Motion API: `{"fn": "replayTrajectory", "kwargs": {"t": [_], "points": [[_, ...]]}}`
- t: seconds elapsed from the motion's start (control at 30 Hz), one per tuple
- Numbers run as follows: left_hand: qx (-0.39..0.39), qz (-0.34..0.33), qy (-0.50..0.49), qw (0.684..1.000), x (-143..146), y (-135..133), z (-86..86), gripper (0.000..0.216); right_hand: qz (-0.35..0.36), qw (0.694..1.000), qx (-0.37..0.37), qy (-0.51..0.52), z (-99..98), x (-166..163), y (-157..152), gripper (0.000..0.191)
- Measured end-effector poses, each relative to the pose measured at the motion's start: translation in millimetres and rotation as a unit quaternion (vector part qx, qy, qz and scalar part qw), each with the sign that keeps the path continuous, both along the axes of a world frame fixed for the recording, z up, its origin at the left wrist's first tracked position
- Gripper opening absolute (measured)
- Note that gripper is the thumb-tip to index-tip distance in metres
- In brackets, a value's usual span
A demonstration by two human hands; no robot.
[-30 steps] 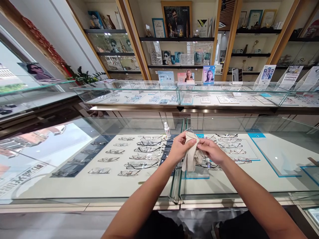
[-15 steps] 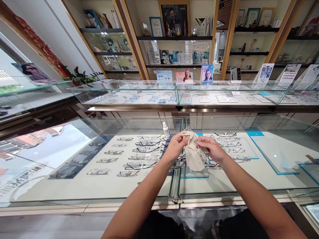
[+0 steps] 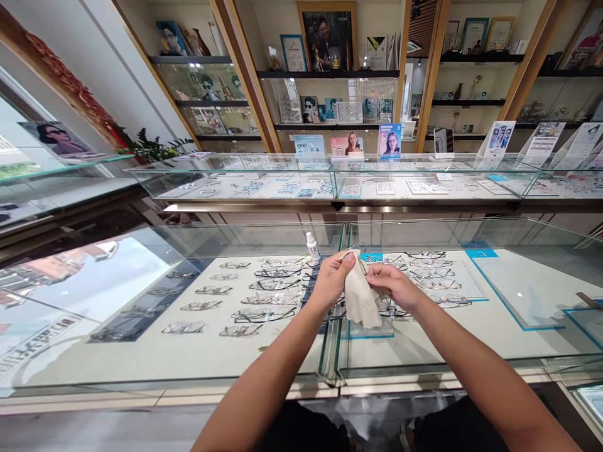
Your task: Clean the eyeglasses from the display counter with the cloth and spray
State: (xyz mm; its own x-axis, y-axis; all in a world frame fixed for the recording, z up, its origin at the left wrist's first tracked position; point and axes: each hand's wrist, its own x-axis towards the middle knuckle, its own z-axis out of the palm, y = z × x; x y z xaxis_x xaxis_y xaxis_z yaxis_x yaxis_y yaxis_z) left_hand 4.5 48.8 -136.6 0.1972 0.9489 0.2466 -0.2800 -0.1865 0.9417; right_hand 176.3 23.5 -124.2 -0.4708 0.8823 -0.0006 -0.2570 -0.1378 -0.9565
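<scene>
At the frame's centre, the left hand (image 3: 332,280) and right hand (image 3: 393,285) both pinched a beige cleaning cloth (image 3: 360,300) around what seemed to be spectacles, wiping apparently underway above the glass display case (image 3: 188,370).

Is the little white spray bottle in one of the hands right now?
No, the spray bottle stands on the glass counter, beyond the cloth.

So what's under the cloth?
Below the cloth, held by the left hand and right hand, frames lie inside the glass case. Anything wrapped in it is hidden.
</scene>
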Motion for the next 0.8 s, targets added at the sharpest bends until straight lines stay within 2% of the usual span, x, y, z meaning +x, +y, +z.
{"fn": "replayTrajectory", "kwargs": {"t": [0.13, 0.23, 0.33, 0.53, 0.63, 0.8], "points": [[-0.011, -0.047, -0.006, 0.999, 0.0, 1.7, 3.6, 0.058, -0.026, 1.000, 0.005, 0.011, 4.1, 5.3, 1.7, 0.036], [-0.020, -0.061, -0.024, 0.998, 0.0, 1.9, 4.9, 0.055, -0.039, 0.999, 0.005, 0.019, 3.6, 5.5, 3.0, 0.033], [-0.034, -0.064, -0.045, 0.996, 0.1, 1.7, 4.0, 0.062, -0.040, 0.999, 0.001, 0.025, 0.3, 2.7, 3.4, 0.035], [-0.006, -0.006, -0.012, 1.000, 0.3, -0.2, 1.1, 0.049, -0.014, 1.000, -0.003, 0.025, -3.7, -1.5, 1.8, 0.042], [-0.002, 0.021, -0.009, 1.000, 1.0, -1.2, -0.1, 0.050, -0.007, 1.000, -0.006, 0.023, -3.0, -2.7, 0.0, 0.048], [-0.024, 0.016, -0.023, 0.999, 1.9, 0.3, 0.1, 0.058, -0.025, 0.999, 0.000, 0.021, 0.7, -1.2, -1.0, 0.050]]}}
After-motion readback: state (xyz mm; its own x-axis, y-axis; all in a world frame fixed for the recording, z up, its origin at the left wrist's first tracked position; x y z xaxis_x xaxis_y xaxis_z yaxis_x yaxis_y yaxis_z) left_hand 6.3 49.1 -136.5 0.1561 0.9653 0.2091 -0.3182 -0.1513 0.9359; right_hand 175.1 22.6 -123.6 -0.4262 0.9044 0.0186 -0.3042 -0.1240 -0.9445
